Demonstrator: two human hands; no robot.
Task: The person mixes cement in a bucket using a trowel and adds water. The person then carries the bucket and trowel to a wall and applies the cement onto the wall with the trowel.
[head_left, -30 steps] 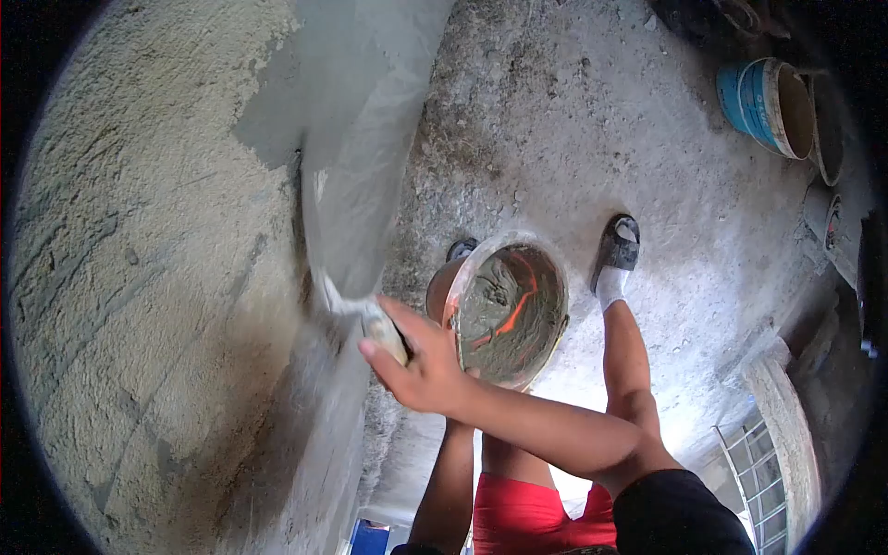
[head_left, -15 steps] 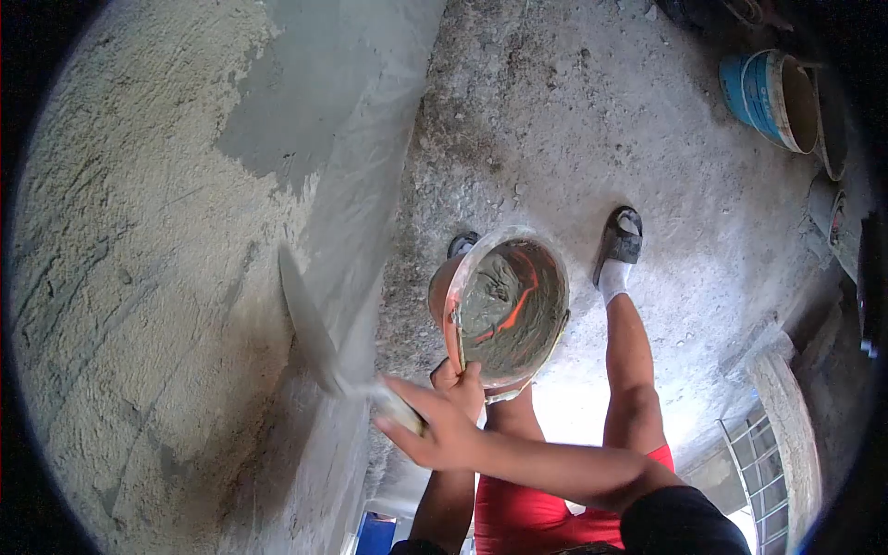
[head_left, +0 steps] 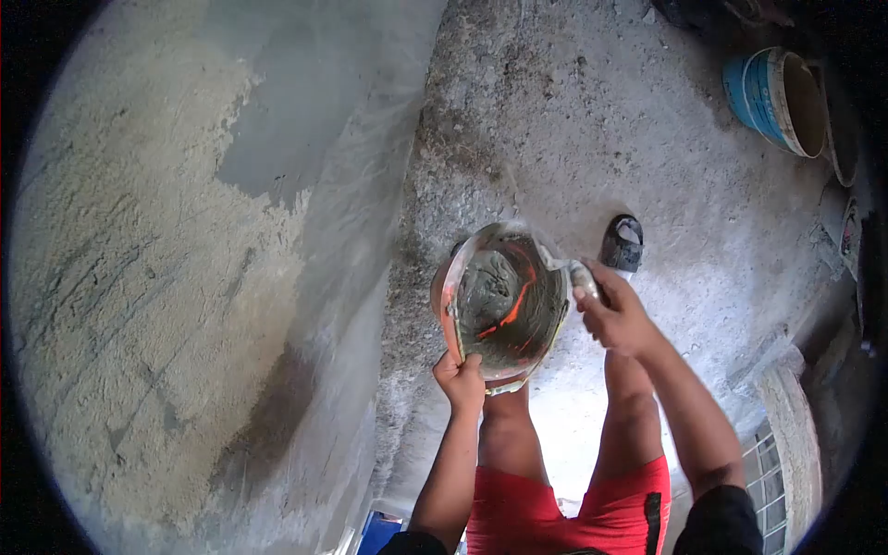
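Observation:
An orange bucket [head_left: 449,314] with a mortar-crusted rim tilts in front of me. Grey wet mortar [head_left: 490,289] lines it, and streaks of orange wall show through. My left hand [head_left: 461,381] is closed on the near left part of the rim. At the bucket's right side, my right hand [head_left: 615,310] grips a trowel [head_left: 585,277] by its handle. The trowel's neck meets the far right rim; its blade is blurred and hard to make out there.
On the left stands a rough wall [head_left: 139,277] with a smooth, darker plaster patch [head_left: 287,111]. A blue bucket [head_left: 763,102] lies tipped at the upper right. My sandalled foot [head_left: 622,242] rests on the rough concrete floor [head_left: 555,120], right of the orange bucket.
My right hand has swung the trowel from beside the wall on the left across to the bucket's right rim. My left hand keeps its hold on the bucket, which has hardly moved.

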